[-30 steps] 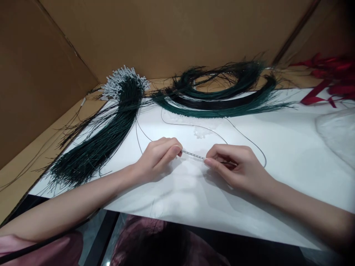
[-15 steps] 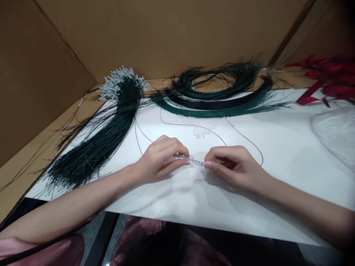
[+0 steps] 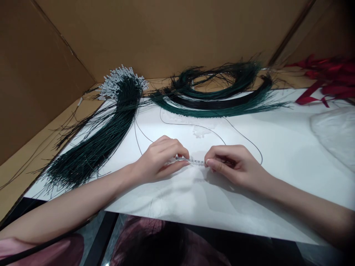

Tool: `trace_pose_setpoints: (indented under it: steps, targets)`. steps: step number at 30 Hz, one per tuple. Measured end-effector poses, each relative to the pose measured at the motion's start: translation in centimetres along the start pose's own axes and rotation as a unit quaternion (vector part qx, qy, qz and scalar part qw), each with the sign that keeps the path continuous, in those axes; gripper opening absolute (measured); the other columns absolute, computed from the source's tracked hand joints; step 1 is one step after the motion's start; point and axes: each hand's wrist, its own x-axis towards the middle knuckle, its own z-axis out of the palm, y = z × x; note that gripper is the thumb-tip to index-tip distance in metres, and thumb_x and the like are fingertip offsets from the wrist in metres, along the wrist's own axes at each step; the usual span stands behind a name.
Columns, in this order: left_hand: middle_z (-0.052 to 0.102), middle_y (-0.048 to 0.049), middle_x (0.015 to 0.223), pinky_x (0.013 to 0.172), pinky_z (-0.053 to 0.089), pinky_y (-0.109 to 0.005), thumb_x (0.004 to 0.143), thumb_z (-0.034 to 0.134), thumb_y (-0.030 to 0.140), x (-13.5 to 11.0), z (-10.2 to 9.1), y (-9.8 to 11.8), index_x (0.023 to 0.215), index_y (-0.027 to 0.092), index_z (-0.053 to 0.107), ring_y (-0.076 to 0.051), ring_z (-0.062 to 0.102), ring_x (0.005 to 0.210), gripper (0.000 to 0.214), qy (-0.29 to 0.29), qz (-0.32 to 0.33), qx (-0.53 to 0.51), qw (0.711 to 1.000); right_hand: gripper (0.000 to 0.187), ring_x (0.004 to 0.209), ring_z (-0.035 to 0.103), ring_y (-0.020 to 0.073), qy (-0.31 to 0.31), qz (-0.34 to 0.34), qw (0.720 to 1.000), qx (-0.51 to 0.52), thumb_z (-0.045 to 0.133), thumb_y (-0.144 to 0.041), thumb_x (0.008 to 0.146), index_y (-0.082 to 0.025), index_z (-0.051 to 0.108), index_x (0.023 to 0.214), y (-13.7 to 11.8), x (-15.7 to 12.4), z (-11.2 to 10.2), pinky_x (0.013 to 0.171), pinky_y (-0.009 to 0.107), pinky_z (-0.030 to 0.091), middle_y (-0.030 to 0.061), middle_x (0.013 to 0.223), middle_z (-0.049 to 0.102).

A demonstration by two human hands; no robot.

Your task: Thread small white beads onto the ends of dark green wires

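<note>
Between my two hands runs a short beaded cord, white beads on dark thread, held nearly level just above the white sheet. My left hand pinches its left end between thumb and fingers. The right end is gripped by the thumb and fingertips of my right hand. Dark loose thread loops out behind the hands. Small white beads lie scattered on the sheet beyond them.
A thick bundle of dark green cords with white beaded ends lies at the left. More green cords curve across the back. Red ribbons and a clear plastic bag are at the right. Cardboard walls stand behind the white sheet.
The beaded cord is slightly more level than before. Both hands stay in nearly the same place and keep their hold on it.
</note>
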Motion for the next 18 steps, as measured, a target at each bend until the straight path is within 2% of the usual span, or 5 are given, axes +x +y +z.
trace_pose_setpoints:
  steps: [8, 11, 15, 18]
  targets:
    - [0.07, -0.0006, 0.08, 0.076, 0.048, -0.028, 0.095, 0.06, 0.021, 0.1, 0.1, -0.2, 0.096, 0.019, 0.059, -0.013, 0.063, 0.072, 0.003, 0.002, -0.002, -0.004, 1.0, 0.032, 0.051, 0.039, 0.0094, -0.007, 0.01, 1.0, 0.003, 0.058, -0.039, 0.097, -0.017, 0.063, 0.074, 0.0, 0.1, 0.1, 0.046, 0.024, 0.028, -0.0012, 0.059, 0.052]
    - [0.07, -0.003, 0.087, 0.075, 0.051, -0.028, 0.093, 0.067, 0.029, -0.1, 0.1, -0.5, 0.106, 0.018, 0.06, -0.013, 0.064, 0.075, 0.019, 0.017, -0.039, -0.03, 0.999, 0.032, 0.051, 0.041, 0.0096, 0.008, 0.016, 1.0, 0.014, 0.056, -0.039, 0.098, -0.017, 0.062, 0.076, -0.3, 0.2, 0.0, 0.048, 0.024, 0.03, -0.0011, 0.06, 0.054]
    - [0.069, -0.0062, 0.098, 0.078, 0.054, -0.029, 0.087, 0.074, 0.041, 0.3, -0.2, -1.0, 0.126, 0.019, 0.057, -0.015, 0.065, 0.084, 0.048, 0.025, -0.117, -0.072, 0.99, 0.031, 0.064, 0.054, 0.0132, 0.075, -0.01, 0.996, 0.053, 0.06, -0.041, 0.097, -0.018, 0.062, 0.078, -1.7, 1.1, -1.2, 0.058, 0.026, 0.04, 0.0017, 0.069, 0.059]
    - [0.068, -0.0105, 0.115, 0.089, 0.054, -0.034, 0.088, 0.073, 0.041, 2.1, -0.6, -0.9, 0.135, 0.02, 0.052, -0.019, 0.066, 0.102, 0.056, 0.012, -0.131, -0.097, 0.987, 0.028, 0.061, 0.048, 0.0113, 0.142, -0.054, 0.983, 0.101, 0.063, -0.043, 0.096, -0.019, 0.061, 0.081, -3.8, 2.8, -2.9, 0.056, 0.025, 0.037, 0.0004, 0.071, 0.058]
